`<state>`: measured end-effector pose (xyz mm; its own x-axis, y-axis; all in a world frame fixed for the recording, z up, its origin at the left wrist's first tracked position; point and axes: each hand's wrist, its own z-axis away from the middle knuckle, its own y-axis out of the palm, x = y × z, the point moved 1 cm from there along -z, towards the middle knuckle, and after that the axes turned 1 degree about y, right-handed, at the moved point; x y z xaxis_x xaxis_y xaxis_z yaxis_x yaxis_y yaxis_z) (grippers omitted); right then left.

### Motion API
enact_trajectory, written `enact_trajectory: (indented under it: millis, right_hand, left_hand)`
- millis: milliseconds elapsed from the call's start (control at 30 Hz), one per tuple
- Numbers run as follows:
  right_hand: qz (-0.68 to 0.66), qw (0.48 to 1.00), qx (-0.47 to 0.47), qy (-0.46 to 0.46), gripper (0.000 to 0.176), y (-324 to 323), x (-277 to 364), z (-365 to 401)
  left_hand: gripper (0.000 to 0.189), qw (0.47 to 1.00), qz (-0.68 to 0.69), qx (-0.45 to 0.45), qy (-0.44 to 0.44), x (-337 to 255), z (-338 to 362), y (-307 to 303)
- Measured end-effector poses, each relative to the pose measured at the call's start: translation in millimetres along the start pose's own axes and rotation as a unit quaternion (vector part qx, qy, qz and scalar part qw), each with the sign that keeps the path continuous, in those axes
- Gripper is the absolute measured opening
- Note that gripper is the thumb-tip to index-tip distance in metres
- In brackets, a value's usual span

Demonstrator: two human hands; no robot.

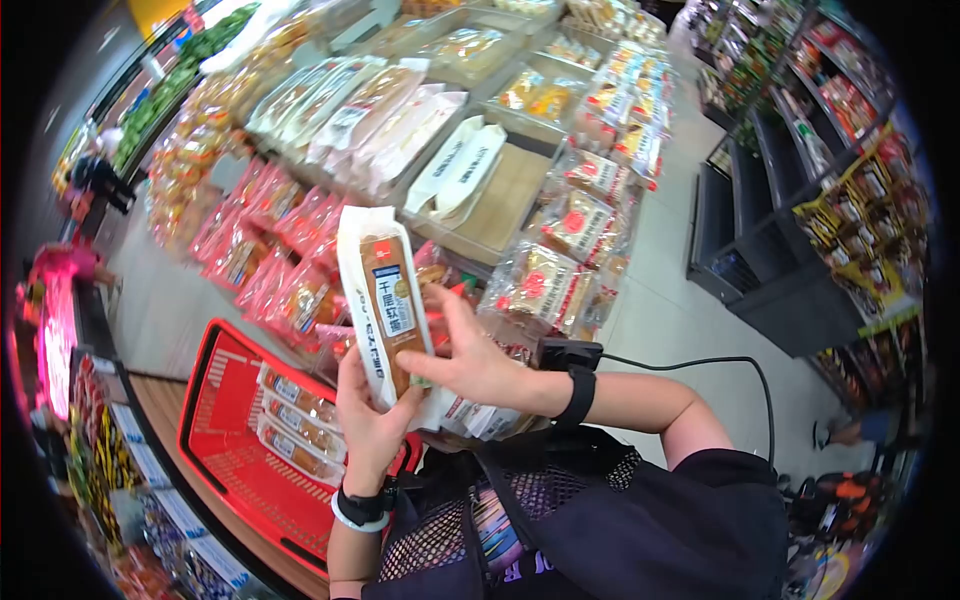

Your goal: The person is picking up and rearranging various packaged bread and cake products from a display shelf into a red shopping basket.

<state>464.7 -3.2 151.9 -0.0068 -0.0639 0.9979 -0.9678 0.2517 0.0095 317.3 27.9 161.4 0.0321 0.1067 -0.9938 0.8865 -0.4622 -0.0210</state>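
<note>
Between both hands I hold a long bread package (385,290) with white edges, a clear front and a blue-and-white label, tilted upright over the display. My left hand (375,420) grips its lower end, fingers behind and thumb in front. My right hand (465,350) holds its right side, the thumb on the front near the bottom. Below and to the left is a red shopping basket (215,400), in which several similar packages (300,425) lie side by side. White bread packages (458,170) lie in a partly filled tray (510,200) beyond my hands.
Pink-wrapped breads (265,240) are heaped at the left of the display, clear-wrapped breads (560,240) at its right. Dark shelves (770,220) stand across the aisle floor (655,270). A black cable (720,362) runs by my right arm. People (100,180) stand far left.
</note>
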Motion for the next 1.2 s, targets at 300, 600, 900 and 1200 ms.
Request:
enact_trajectory:
  millis: [300, 600, 900, 1200]
  right_hand:
    - [-0.206, 0.964, -0.087, 0.141, 0.084, -30.7, 18.7, -18.7]
    - [-0.162, 0.927, -0.292, 0.171, 0.034, -158.2, -38.5, -174.0]
    - [-0.14, 0.923, -0.135, 0.331, 0.046, -186.0, -112.8, -221.5]
    - [-0.078, 0.934, -0.186, 0.295, 0.042, -157.3, -83.6, -205.3]
  left_hand:
    - [0.072, 0.97, -0.214, 0.08, 0.088, -34.9, 2.7, 20.5]
    - [0.053, 0.994, -0.088, -0.059, -0.006, 0.5, 41.7, -42.4]
    - [0.046, 0.978, -0.047, -0.202, -0.035, 13.0, 75.1, -90.1]
    - [0.038, 0.943, -0.136, -0.289, -0.091, 31.4, 79.4, -160.5]
